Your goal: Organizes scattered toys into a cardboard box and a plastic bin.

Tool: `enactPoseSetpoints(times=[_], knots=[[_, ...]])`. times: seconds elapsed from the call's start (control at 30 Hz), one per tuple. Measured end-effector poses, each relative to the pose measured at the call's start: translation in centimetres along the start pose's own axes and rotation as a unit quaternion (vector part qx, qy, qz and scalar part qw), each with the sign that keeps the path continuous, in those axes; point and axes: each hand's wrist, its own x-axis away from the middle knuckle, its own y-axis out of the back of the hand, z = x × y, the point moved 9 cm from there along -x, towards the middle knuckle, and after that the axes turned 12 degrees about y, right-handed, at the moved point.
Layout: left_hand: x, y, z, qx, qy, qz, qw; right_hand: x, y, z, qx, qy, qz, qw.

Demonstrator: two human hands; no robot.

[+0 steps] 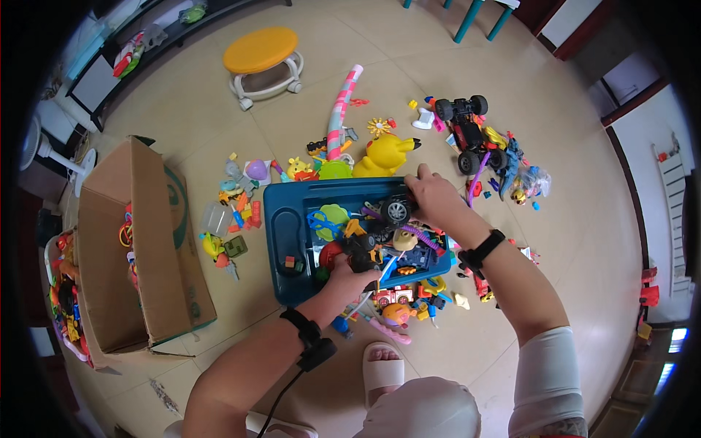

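Observation:
A blue plastic bin point(285, 290) stands on the tiled floor before me, with many small toys inside its deeper part. My left hand point(350, 279) grips a black toy part point(361, 256) over the bin's middle. At the bin's far right edge, my right hand point(432, 194) is closed around a dark toy vehicle with a black wheel point(395, 211). Near the hands lie a purple ribbed tube point(424, 236), a green toy piece point(333, 216) and blue toy glasses point(323, 223). A small red block point(289, 261) rests in the bin's shallow left part.
An open cardboard box point(159, 252) stands at left, beside a toy-filled basket point(65, 306). A yellow figure point(383, 156), a striped tube point(342, 109) and a toy truck point(471, 131) lie beyond the bin. A yellow stool point(260, 50) stands farther off. Loose toys surround the bin.

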Motion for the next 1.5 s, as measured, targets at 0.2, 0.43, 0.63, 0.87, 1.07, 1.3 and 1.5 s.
enactPoseSetpoints(times=[0.2,0.43,0.63,0.87,1.07,1.3,1.5], knots=[[1.9,-0.7,-1.2,0.106,0.043,0.061,0.992,5.0,5.1,-2.7,-0.116,-0.120,-0.123,0.978],[7.0,1.0,-4.7,0.160,0.005,0.113,0.981,6.2,6.7,-1.7,-0.357,-0.171,-0.198,0.897],[14.2,6.7,-9.1,0.234,-0.103,0.062,0.965,3.1,6.2,6.4,-0.669,-0.237,-0.098,0.698],[21.4,15.3,-8.5,0.222,-0.142,0.005,0.965,-1.8,11.5,18.1,-0.820,-0.123,-0.049,0.556],[29.1,25.0,-5.8,0.220,-0.184,-0.027,0.958,-8.9,14.0,28.4,-0.828,-0.004,0.053,0.558],[36.4,36.9,0.2,0.238,-0.206,-0.182,0.932,-16.8,16.9,41.3,-0.777,0.089,0.103,0.615],[38.7,43.0,7.0,0.256,-0.090,-0.327,0.905,-21.2,16.4,46.6,-0.711,0.045,0.096,0.695]])
